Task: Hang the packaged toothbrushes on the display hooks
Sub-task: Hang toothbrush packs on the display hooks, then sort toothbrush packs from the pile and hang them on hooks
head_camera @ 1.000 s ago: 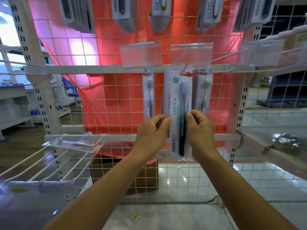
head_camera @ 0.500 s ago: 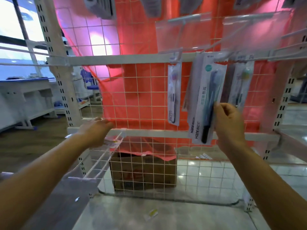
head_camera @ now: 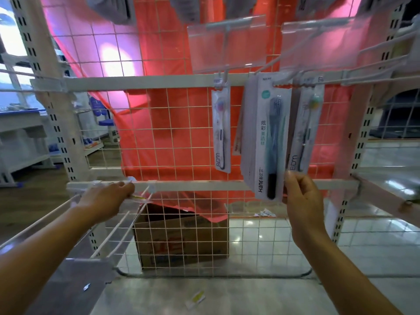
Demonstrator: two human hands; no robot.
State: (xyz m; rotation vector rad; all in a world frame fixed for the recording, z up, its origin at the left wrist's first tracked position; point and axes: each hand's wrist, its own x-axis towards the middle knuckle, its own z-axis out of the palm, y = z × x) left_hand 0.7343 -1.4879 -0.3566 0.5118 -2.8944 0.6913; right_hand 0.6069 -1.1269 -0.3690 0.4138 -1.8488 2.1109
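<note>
Two hands, bare grid (head_camera: 170,133) between: right hand (head_camera: 302,196) pinches hanging pack (head_camera: 264,142) by its lower edge, left hand (head_camera: 106,198) curls over flat pack (head_camera: 139,198).

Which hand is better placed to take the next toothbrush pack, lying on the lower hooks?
Left. The left hand is at the flat pack on the lower hooks; the right hand is across the rack, holding the hanging Hane pack.

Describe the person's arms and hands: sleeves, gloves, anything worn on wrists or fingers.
The left arm and right arm are bare all the way to the frame edge; no sleeves show. The left hand and right hand wear no gloves. No watch, bracelet or ring is visible on the sides facing the camera. The nails are too blurred to describe.
</note>
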